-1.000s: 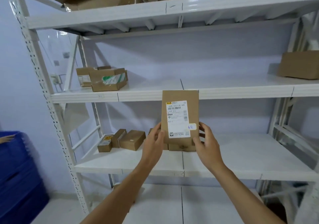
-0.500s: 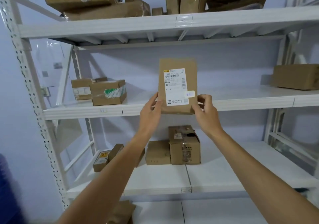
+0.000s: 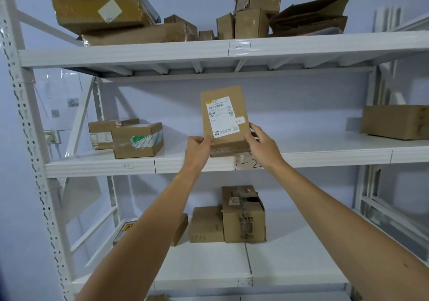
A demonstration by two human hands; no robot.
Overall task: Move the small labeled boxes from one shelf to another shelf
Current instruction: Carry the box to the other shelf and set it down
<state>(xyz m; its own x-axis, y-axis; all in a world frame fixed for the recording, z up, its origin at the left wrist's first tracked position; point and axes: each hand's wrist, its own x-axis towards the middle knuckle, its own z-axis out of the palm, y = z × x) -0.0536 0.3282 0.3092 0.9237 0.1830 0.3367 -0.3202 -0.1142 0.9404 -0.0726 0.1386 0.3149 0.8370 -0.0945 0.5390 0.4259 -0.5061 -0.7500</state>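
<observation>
Gripping its lower corners, the left hand (image 3: 197,147) and right hand (image 3: 261,141) keep the labeled box (image 3: 224,117) upright at the middle shelf's (image 3: 325,147) front edge; two taped boxes (image 3: 137,139) are seen toward nine o'clock.

Both hands, left hand (image 3: 199,146) and right hand (image 3: 260,139), grip the labeled box (image 3: 224,117) upright (label facing the camera) at the middle shelf's (image 3: 325,154) front edge.
</observation>
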